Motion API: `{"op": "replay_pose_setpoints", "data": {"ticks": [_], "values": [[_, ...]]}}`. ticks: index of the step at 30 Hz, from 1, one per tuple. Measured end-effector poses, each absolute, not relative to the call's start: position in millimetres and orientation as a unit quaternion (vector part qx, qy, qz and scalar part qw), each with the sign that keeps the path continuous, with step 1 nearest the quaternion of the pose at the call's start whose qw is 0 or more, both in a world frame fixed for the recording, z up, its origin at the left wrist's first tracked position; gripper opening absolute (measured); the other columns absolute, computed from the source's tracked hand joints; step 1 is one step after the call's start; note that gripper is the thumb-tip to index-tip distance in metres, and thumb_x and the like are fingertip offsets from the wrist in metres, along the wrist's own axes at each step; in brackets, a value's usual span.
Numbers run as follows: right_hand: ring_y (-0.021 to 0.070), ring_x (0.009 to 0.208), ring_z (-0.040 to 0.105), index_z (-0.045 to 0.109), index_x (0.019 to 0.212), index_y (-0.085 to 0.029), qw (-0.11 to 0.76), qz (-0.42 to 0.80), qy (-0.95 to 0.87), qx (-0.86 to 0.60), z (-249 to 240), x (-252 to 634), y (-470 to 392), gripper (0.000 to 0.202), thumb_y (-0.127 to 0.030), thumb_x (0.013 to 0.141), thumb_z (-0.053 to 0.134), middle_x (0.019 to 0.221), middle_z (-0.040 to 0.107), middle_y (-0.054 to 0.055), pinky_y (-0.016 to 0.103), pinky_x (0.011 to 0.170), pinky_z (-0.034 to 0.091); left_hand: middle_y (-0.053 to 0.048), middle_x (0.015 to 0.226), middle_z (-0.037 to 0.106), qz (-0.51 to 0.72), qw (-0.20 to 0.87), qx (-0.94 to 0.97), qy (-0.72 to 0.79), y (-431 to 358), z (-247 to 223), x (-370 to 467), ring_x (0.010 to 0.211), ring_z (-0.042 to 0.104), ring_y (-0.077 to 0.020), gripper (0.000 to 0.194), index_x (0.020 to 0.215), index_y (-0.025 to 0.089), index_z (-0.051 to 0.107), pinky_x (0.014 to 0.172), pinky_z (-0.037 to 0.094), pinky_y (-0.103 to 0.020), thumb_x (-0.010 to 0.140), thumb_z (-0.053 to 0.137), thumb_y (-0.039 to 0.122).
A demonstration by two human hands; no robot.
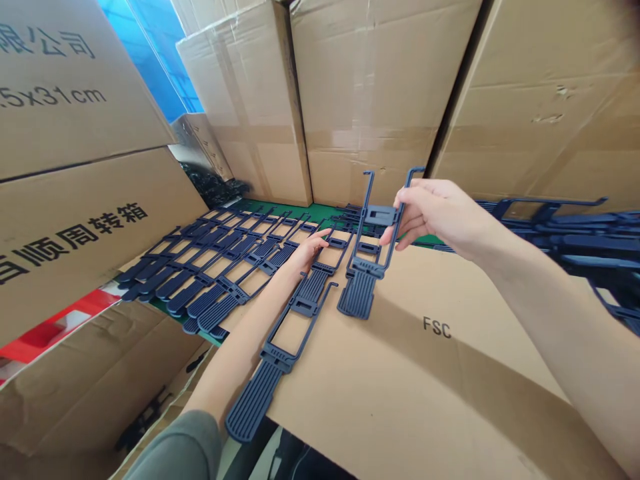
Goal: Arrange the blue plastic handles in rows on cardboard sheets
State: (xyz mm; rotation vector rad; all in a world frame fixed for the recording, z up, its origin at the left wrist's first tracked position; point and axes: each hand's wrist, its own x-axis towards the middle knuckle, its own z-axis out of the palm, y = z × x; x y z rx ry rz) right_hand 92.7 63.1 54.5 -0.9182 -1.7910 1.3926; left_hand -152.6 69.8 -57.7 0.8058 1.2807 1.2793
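Large taped cartons [370,100] line the back of a packed workspace, with blue sheeting [145,47] showing at upper left and a printed carton [75,227] stacked on that side above a red-and-white strip [65,327]. Across a cardboard surface [400,393] marked "FSC," a person works with two bare hands among dark blue plastic parts. The right hand [417,210] grasps a hooked frame [369,268] by its right-hand rail, thumb and fingers closing on the bar; the piece tilts upward above the cardboard, its ribbed pad lowest, though whether that pad touches the surface cannot be told. The left hand [311,250] reaches forward just beside another frame [314,285], fingers partly extended; whether it grips anything is unclear. Nearer the camera, a foreground frame [277,358] lies to the right of the left forearm, its ribbed pad toward the viewer. Overlapping rows of similar parts [233,290] spread to the left over cardboard and a green surface [297,208], while more dark pieces [595,247] pile up at far right, beyond the right forearm. A gray sleeve [183,447] covers the left elbow.
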Motion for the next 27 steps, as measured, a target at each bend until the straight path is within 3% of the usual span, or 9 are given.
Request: {"op": "replay_pose_setpoints", "data": {"ticks": [5,11,15,17,22,27], "values": [[0.0252,0.075,0.072,0.057,0.078,-0.015,0.099,0.621,-0.717,-0.302,47.9,87.1,51.1,0.028,-0.043,0.081,0.064,0.086,0.075,0.016,0.029,0.054,0.058,-0.004,0.090,0.074,0.540,0.549,0.346,0.536,71.8,-59.9,-153.3,0.072,0.066,-0.0175,0.066,0.133,0.016,0.055,0.072,0.053,-0.028,0.067,0.051,0.007],[0.0210,0.077,0.072,0.062,0.077,-0.014,-0.049,0.603,-0.752,-0.261,25.7,82.7,61.9,0.044,-0.058,0.079,0.063,0.091,0.075,0.015,0.021,0.048,0.052,-0.004,0.092,0.074,0.537,0.548,0.353,0.536,72.3,-61.1,-153.7,0.081,0.067,-0.0197,0.067,0.134,0.018,0.054,0.076,0.053,-0.030,0.068,0.052,0.008],[0.0190,0.073,0.071,0.066,0.087,-0.014,-0.156,0.559,-0.783,-0.225,23.0,87.5,67.5,0.042,-0.055,0.080,0.061,0.088,0.075,0.011,0.021,0.048,0.051,-0.005,0.094,0.074,0.533,0.546,0.352,0.541,72.5,-61.0,-154.0,0.082,0.067,-0.0202,0.068,0.135,0.017,0.054,0.077,0.053,-0.030,0.068,0.052,0.009],[0.0182,0.070,0.071,0.066,0.090,-0.015,-0.163,0.514,-0.812,-0.223,26.7,89.3,66.5,0.035,-0.049,0.080,0.061,0.085,0.075,0.008,0.022,0.048,0.050,-0.005,0.093,0.074,0.532,0.546,0.351,0.543,72.2,-60.7,-154.0,0.080,0.067,-0.0201,0.068,0.136,0.017,0.054,0.076,0.053,-0.030,0.068,0.052,0.009],[0.0159,0.059,0.065,0.063,0.087,-0.016,-0.076,0.348,-0.889,-0.286,31.2,88.6,63.4,0.017,-0.028,0.075,0.059,0.071,0.070,0.004,0.022,0.047,0.047,-0.004,0.090,0.074,0.531,0.543,0.351,0.547,71.1,-60.3,-153.7,0.076,0.067,-0.0189,0.067,0.135,0.017,0.054,0.073,0.053,-0.028,0.069,0.051,0.009],[0.0175,0.057,0.064,0.062,0.103,-0.018,-0.121,0.275,-0.905,-0.299,10.3,87.1,74.3,0.037,-0.023,0.066,0.062,0.073,0.069,0.003,0.022,0.043,0.041,-0.005,0.099,0.074,0.528,0.542,0.352,0.551,71.0,-60.1,-153.9,0.083,0.069,-0.0212,0.069,0.136,0.018,0.053,0.071,0.053,-0.029,0.068,0.051,0.011]]}}
